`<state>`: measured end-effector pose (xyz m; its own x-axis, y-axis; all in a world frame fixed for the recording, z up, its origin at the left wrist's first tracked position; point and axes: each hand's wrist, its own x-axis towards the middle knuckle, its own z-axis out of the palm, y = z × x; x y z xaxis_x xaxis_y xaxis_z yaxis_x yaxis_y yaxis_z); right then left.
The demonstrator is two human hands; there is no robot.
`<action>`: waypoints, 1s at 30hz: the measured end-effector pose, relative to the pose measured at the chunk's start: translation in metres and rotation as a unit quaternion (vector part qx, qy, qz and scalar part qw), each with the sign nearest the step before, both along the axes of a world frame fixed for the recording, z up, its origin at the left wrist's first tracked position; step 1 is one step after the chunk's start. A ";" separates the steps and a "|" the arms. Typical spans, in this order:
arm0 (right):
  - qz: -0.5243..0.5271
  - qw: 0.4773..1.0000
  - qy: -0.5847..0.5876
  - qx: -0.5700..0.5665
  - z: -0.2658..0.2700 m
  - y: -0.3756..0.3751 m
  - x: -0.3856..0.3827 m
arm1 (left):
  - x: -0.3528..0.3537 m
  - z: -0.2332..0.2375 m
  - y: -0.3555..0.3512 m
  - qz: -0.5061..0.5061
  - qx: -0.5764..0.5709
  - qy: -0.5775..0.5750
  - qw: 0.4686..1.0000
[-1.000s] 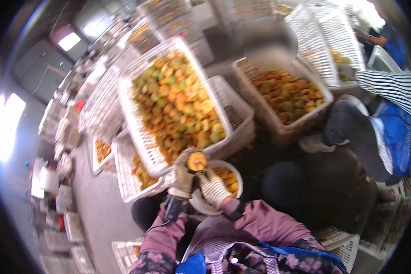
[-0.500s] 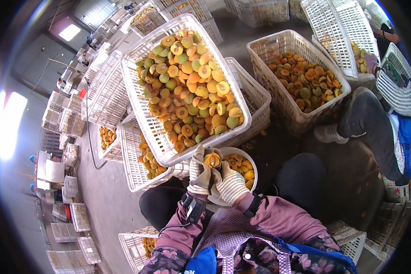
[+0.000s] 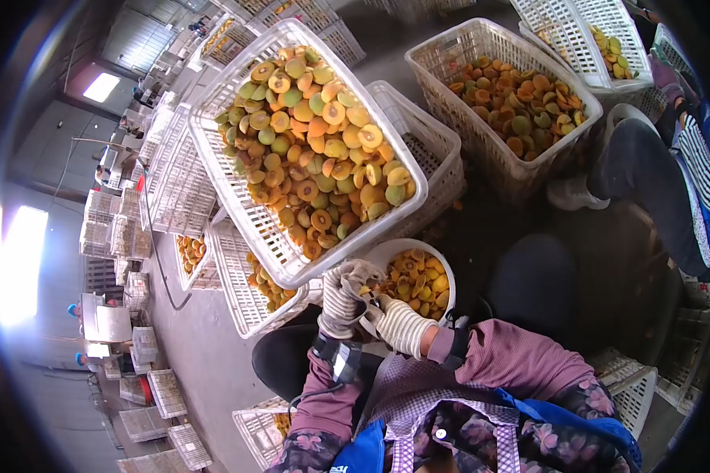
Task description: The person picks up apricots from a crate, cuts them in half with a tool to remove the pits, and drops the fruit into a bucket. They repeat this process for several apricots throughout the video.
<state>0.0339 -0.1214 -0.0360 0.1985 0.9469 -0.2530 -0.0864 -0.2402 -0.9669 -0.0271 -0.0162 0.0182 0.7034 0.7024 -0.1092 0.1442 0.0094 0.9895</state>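
Both my hands wear striped knit gloves and meet over the rim of a white bucket [image 3: 394,246] holding orange fruit pieces. My left hand [image 3: 341,293] is curled around a small orange fruit [image 3: 365,290], mostly hidden by the glove. My right hand [image 3: 398,323] is closed against the same fruit from the right; whether it also holds a tool is hidden. Just above my hands, a large white slatted crate [image 3: 237,206] is heaped with halved orange and green fruit.
A second white crate [image 3: 450,49] of fruit halves stands at the upper right, with another person's dark-trousered leg [image 3: 647,181] and white shoe beside it. More crates [image 3: 241,296] with fruit lie left of the bucket. Stacks of white crates line the left floor.
My view has tipped down and steadied. My hands have lowered the fruit toward the bucket's rim, and the gloves now cover it more than before.
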 end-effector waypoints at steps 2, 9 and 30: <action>0.027 0.978 0.196 -0.062 0.016 -0.008 0.003 | 0.000 0.011 0.001 -0.067 -0.013 0.020 0.998; 0.056 0.917 0.382 -0.095 0.070 -0.025 0.016 | -0.007 0.000 0.008 0.174 0.274 0.019 0.946; -0.054 0.927 0.354 -0.113 -0.007 0.013 -0.007 | 0.016 -0.078 0.203 -0.229 0.405 0.456 0.759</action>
<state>0.0273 -0.1084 -0.0429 -0.0022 0.8384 -0.5450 -0.7158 -0.3819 -0.5846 -0.0110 0.1869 -0.0603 0.7855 0.5038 -0.3593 0.5772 -0.8059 0.1318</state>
